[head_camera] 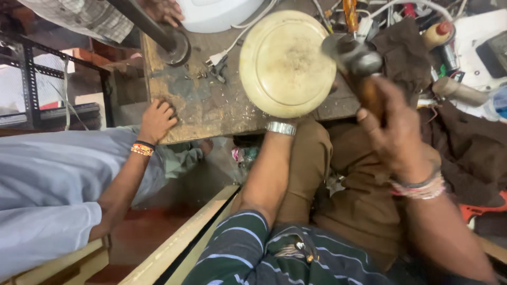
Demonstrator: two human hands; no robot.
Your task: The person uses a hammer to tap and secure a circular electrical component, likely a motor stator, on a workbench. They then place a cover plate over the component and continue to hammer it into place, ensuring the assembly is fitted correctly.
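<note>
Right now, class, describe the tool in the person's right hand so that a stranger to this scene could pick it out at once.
Start at the worn wooden workbench and find the big cream round lid lying on it. At the lid's right edge is a hammer, gripped by the right hand. Its blurred grey metal head and brown wooden handle set it apart from the wires and bottles behind.

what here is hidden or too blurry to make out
Head view, the only one:
- Left hand: hidden behind the round cream disc; only the wrist with its metal band shows, so its grip is unclear.
- Hammer in the right hand: the head is motion-blurred.
- Clutter at top right: tangled, too small to identify.
- Another person's hand on the workbench: body cut off at the left edge.
</note>
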